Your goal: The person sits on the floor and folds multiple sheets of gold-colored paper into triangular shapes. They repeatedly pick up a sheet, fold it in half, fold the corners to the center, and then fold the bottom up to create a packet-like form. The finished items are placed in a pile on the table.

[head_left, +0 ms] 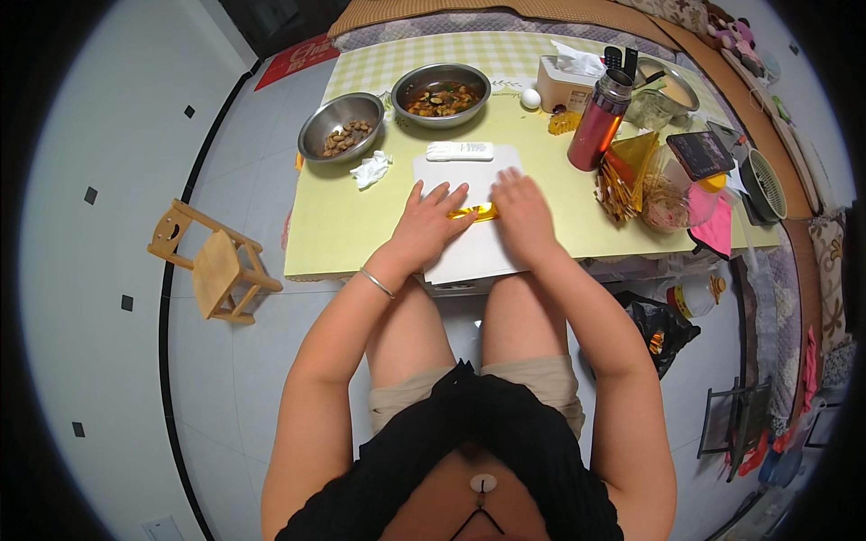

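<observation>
Bare table (343, 225) lies left of the white sheet (469, 252); bowls (341, 126) and flask (597, 122) crowd beyond.

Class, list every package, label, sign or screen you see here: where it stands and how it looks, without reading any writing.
Tissue box: far side of table, cream, oblong, white tissue sticking up.
Tablet: right end of table, dark flat screen, tilted.
Red sign: on floor beyond the table's far left corner, red, flat.
Gold packets: right of the red flask, a fanned pile.

Two steel bowls (341, 126) sit beside a red flask (598, 122); a wooden stool (216, 264) stands on the floor.
</observation>
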Motion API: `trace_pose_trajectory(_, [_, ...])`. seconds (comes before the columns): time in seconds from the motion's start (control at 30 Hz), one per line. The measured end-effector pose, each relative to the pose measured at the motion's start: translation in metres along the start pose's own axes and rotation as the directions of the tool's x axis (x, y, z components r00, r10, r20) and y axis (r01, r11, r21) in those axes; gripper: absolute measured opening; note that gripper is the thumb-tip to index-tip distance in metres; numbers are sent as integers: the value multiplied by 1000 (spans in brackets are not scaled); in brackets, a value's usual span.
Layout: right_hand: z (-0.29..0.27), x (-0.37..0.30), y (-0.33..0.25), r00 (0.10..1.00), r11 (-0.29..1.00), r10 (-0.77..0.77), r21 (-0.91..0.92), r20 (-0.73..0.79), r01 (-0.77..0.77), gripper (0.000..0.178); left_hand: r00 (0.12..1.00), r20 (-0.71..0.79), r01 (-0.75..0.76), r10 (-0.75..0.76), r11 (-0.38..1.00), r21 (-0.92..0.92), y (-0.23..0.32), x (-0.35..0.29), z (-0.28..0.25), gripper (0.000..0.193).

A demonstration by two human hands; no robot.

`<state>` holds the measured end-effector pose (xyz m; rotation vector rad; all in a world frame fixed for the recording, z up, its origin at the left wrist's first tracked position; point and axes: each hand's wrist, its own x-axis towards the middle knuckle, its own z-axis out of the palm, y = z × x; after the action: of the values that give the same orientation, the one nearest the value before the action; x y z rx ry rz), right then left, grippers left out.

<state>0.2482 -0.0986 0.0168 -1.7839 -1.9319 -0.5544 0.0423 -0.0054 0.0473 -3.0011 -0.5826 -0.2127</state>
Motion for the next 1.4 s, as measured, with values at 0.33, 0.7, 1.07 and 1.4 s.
trace_pose_trajectory(0.33, [-22,-34,16,869,970,-17,219,494,-105,70,987,71,160,-147,957,-241,-17,-68,4,66])
trace_pose_trajectory(0.7, [-11,-18,16,918,997,-52,-33,394,71,44,996,-7,87,-90,975,-202,41,-6,22,99])
trace_pose_trajectory(1.07, [-16,14,10,858,963,-203,-60,473,261,21,941,-201,291,-271,954,74,32,-42,11,70])
trace_pose_trajectory(1.4, [-20,52,30,903,835,419,348,98,-426,50,953,-203,259,-223,950,174,-21,91,-16,14])
